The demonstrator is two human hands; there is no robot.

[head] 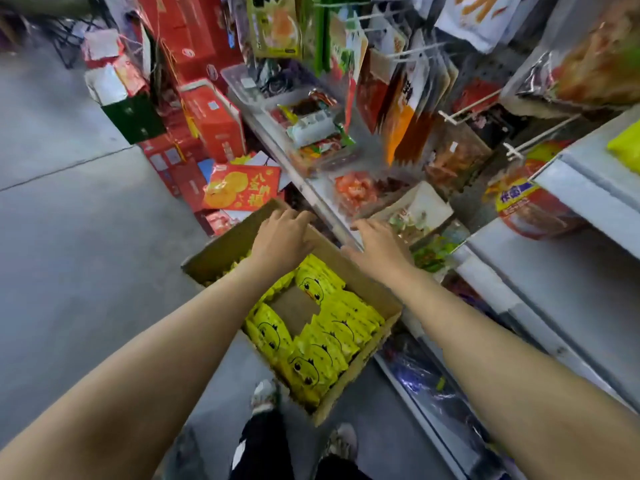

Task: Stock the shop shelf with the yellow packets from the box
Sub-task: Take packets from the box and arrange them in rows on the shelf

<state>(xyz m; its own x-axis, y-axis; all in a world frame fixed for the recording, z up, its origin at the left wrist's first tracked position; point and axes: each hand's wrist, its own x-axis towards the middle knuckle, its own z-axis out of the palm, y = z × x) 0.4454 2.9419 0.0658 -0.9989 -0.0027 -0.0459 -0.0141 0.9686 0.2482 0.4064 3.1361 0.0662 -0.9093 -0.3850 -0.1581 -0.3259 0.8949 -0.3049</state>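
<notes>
An open cardboard box [360, 278] sits on the floor beside the shelving, filled with several yellow packets [322, 348] printed with a duck face; a bare gap shows in the middle of them. My left hand [280, 237] reaches over the box's far end, palm down, fingers spread, nothing in it. My right hand [377, 242] hovers over the box's right wall near the shelf edge [322, 206], also with nothing in it. One yellow packet [625, 148] lies on the upper right shelf.
The shelving on the right holds clear tubs of snacks [318, 147] and hanging packets on hooks [408, 98]. Red gift boxes [214, 119] are stacked on the floor beyond the cardboard box. Grey concrete floor [76, 237] lies to the left. My shoes [265, 398] stand below the box.
</notes>
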